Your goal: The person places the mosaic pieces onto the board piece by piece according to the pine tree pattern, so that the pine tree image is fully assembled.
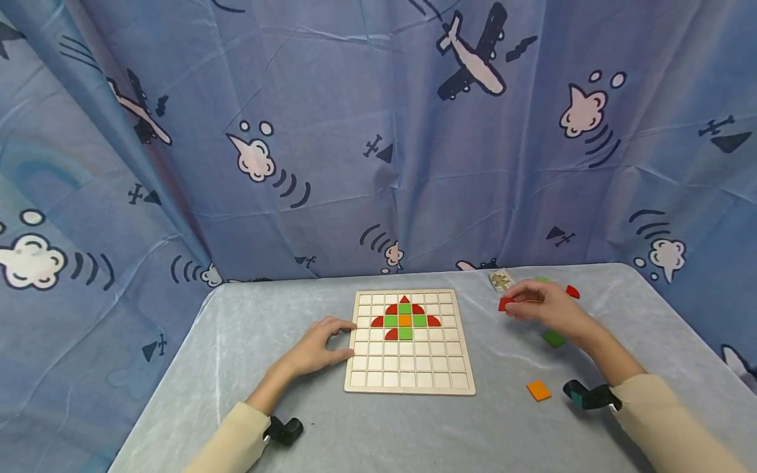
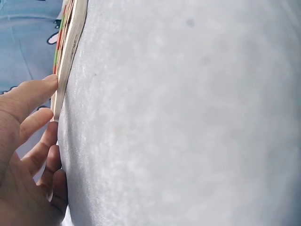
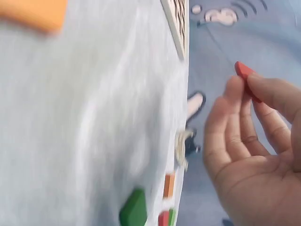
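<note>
Red piece [image 1: 505, 303] pinched in raised right hand [image 1: 544, 304]; left hand [image 1: 318, 346] touching board [image 1: 407, 362].

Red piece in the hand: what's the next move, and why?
Probably carry the red piece to the bare cell right of the lowest green square on the board: a red quarter-circle sits on that square's left, and the two coloured rows just above have red at both ends.

Cream sleeves [image 1: 665, 414], black wrist cameras [image 1: 286, 431]
</note>
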Demonstrator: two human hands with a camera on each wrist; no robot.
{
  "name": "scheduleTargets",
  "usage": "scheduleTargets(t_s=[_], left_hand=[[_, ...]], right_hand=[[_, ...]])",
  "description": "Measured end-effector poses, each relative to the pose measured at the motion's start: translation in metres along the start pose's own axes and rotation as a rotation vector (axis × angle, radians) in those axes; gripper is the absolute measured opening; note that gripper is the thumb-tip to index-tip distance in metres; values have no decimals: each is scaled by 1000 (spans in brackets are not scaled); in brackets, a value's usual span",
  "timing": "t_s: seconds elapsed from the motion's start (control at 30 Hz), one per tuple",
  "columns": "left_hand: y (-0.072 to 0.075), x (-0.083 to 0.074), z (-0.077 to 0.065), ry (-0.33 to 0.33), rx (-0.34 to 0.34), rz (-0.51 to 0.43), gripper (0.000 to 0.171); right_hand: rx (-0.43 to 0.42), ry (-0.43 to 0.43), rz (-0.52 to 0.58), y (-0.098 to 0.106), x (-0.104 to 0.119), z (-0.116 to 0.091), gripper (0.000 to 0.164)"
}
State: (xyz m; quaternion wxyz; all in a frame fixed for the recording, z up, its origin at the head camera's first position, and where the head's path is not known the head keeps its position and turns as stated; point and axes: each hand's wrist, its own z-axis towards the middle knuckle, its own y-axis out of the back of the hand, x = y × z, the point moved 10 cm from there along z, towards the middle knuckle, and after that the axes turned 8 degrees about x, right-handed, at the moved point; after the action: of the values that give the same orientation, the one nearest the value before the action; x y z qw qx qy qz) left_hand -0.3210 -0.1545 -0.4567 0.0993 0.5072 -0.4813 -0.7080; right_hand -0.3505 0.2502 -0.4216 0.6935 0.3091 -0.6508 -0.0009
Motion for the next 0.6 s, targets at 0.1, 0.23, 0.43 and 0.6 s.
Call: scheduleTargets(t_s=[0.1,0.23,0.43,0.6], left_hand=[[0,1,0,0,1,0,48],[-1,2,0,5,1,-5,48],[-1,2,0,7,2,-15,48],[-1,2,0,13,5,-19,48]], right_hand=[[44,10,35,-17,7,6,28],[106,45,80,-39,15,11,22],[184,77,95,-65,22,21,30],[218,99,74,-82,29,29,27]])
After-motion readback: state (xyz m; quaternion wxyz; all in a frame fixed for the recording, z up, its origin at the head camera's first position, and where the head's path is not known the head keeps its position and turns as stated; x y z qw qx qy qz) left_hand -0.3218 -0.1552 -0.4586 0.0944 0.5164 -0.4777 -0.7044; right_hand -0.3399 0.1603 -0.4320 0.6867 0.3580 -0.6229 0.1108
